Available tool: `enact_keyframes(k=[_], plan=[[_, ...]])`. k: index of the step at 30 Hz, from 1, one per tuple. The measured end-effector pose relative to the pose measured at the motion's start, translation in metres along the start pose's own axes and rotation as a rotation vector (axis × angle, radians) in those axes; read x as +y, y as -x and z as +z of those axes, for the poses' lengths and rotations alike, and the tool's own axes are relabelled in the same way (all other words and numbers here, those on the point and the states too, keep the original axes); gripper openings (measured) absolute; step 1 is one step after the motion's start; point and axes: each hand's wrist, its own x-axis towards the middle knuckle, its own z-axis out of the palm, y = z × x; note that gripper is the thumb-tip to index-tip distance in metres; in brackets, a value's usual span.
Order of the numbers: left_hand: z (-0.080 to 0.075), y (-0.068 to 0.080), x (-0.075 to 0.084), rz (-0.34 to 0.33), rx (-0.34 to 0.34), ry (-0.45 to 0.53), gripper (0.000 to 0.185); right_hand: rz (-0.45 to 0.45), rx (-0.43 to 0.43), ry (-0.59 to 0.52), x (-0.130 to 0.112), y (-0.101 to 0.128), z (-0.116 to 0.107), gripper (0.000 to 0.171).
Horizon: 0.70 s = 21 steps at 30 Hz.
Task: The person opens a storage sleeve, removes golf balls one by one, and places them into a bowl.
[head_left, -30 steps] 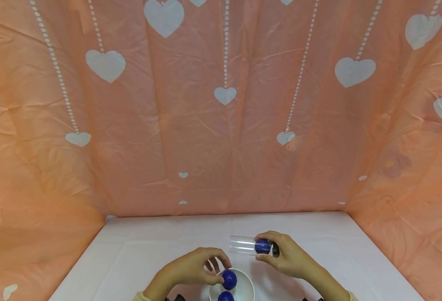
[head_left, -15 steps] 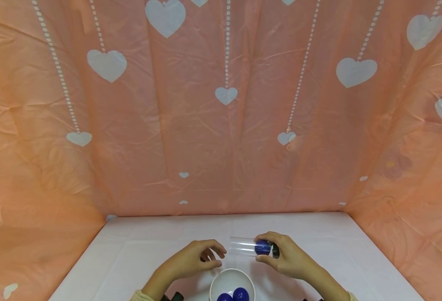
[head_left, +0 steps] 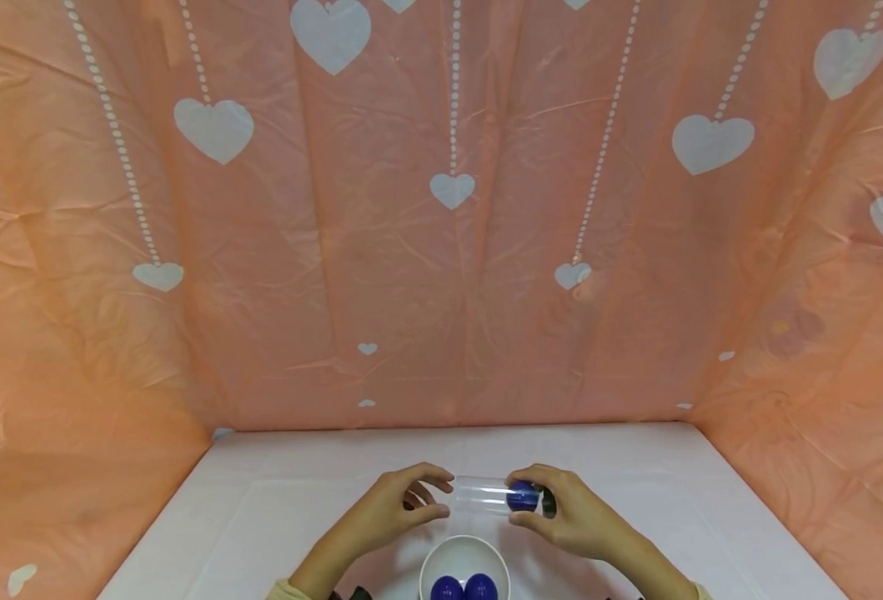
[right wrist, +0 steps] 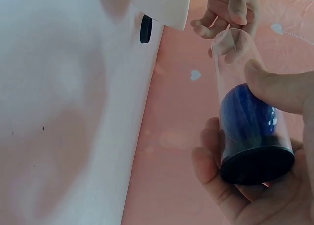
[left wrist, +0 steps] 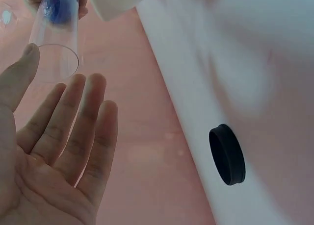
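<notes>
A clear plastic tube (head_left: 482, 495) lies sideways in my right hand (head_left: 574, 512), whose thumb and fingers grip it near its black-capped end. Inside it, against the black base cap (right wrist: 257, 165), sits a blue ball (right wrist: 248, 112). My left hand (head_left: 403, 507) is held at the tube's open end, fingers relaxed and parted, holding nothing. In the left wrist view its thumb and fingertips come right to the tube's rim. Below, between the hands, two more blue balls (head_left: 481, 587) rest in a white bowl (head_left: 459, 557).
A loose black cap (left wrist: 228, 155) stands out from the white table in the left wrist view. The white tabletop (head_left: 298, 454) ends at an orange curtain (head_left: 441, 317) printed with pale hearts, which also hangs along both sides.
My left hand has let go of a blue ball in the bowl and risen to the tube's open end. The tube in my right hand has shifted slightly left.
</notes>
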Motion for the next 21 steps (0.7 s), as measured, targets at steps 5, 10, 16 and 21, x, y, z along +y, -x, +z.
enact_keyframes(k=[5,10,16,21], plan=[[0.0030,-0.0004,0.0004,0.008,0.009,0.002,0.033,-0.021,-0.008,-0.004,-0.0005,-0.0006,0.0008,0.032],[0.0047,-0.0010,0.0011,0.012,0.015,0.001,0.033,-0.019,-0.011,0.000,-0.0014,-0.0008,0.0009,0.032],[0.0062,-0.0015,0.0025,0.024,0.027,-0.007,0.030,-0.023,-0.018,0.005,-0.0011,-0.0010,0.0011,0.032],[0.0071,-0.0014,0.0021,0.031,0.032,-0.011,0.028,-0.031,-0.015,0.005,-0.0009,-0.0011,0.0016,0.032]])
